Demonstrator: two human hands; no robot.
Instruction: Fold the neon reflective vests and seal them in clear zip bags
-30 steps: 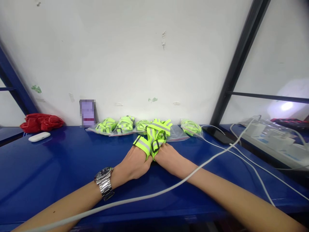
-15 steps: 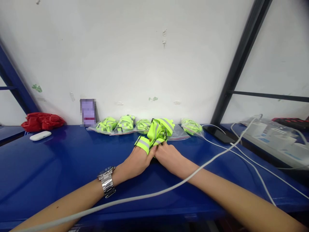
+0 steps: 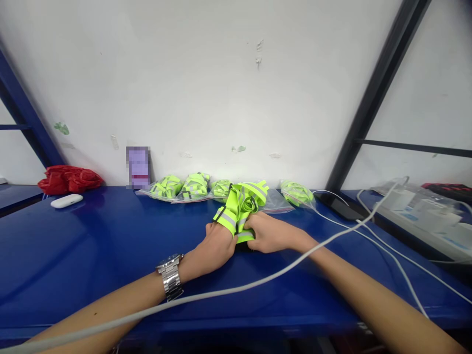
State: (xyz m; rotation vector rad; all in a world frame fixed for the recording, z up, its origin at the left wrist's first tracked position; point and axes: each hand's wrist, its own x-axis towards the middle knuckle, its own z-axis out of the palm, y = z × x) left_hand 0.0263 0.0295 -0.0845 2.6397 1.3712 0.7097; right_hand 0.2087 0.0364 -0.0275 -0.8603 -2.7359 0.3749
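Observation:
A bundle of neon yellow-green reflective strap (image 3: pixel 241 201) with grey stripes and black edging is gathered over the middle of the blue table. My left hand (image 3: pixel 217 246), with a metal watch (image 3: pixel 170 276) on the wrist, is closed on its lower left part; one strap piece lies across the back of the fingers. Closed too, my right hand (image 3: pixel 271 233) pinches a band of the strap at the lower right. A short stretch of strap spans between the two hands. The left fingertips are hidden behind the bundle.
Along the wall lie clear bags of similar straps (image 3: pixel 195 186), another bag (image 3: pixel 296 192) and a phone-like purple screen (image 3: pixel 139 167). A red plastic bag (image 3: pixel 70 179) and white case (image 3: pixel 67 200) sit left. Right are a dark phone (image 3: pixel 339 205) and chargers; a white cable (image 3: pixel 236 289) crosses before my arms.
My right hand has moved away from my left, to the right, drawing a band of strap out between them. The view has shifted slightly.

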